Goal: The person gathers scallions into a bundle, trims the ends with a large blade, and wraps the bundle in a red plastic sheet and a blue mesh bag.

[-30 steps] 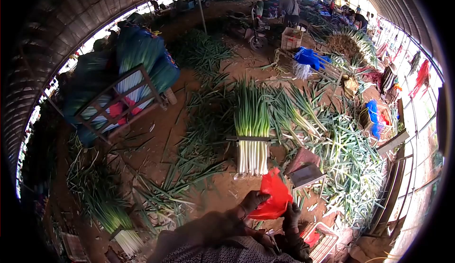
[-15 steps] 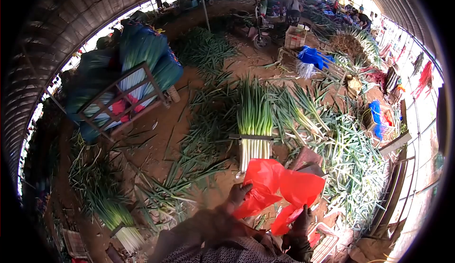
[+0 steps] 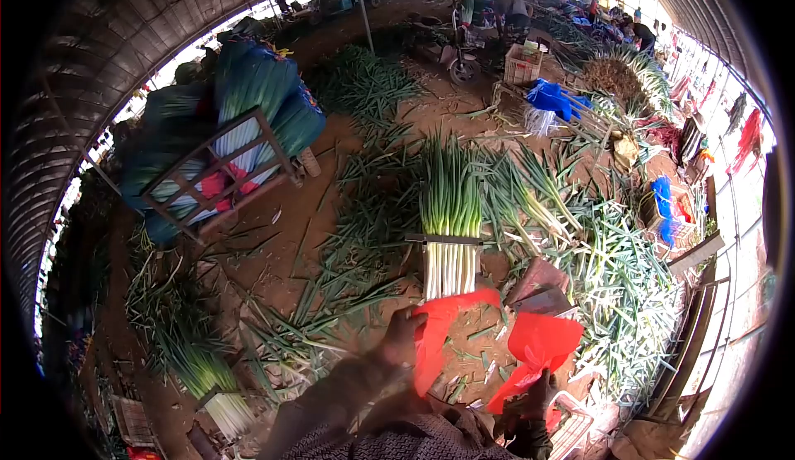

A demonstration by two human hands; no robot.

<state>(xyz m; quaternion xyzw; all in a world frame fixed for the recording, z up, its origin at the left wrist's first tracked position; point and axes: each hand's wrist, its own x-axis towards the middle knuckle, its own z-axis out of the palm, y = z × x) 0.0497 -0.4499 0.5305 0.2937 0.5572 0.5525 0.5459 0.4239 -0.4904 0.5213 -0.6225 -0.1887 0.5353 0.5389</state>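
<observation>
My left hand (image 3: 402, 334) is closed on a thin red plastic sheet (image 3: 432, 334), whose upper edge reaches across the white root ends of the green onion bundle (image 3: 451, 203). That bundle lies straight ahead, leaves pointing away, with a dark bar (image 3: 445, 239) across its stalks. Lower right, my right hand (image 3: 540, 394) is closed on another stretch of red plastic (image 3: 542, 340), hanging apart from the left one in this view. Beyond it sits a brown block-like seat or board (image 3: 540, 284).
Loose onions and cut leaves (image 3: 625, 311) cover the ground at right. A metal-framed cart (image 3: 219, 174) with wrapped onion bundles stands at left. Another bundle (image 3: 222, 402) lies lower left. Farther back are a crate (image 3: 523, 64), a motorbike (image 3: 461, 50) and a bent-over person (image 3: 513, 14).
The red plastic was bunched between both hands; now its two parts are spread apart. The left part has reached the onions' root ends, and my right hand has shifted slightly right and down.
</observation>
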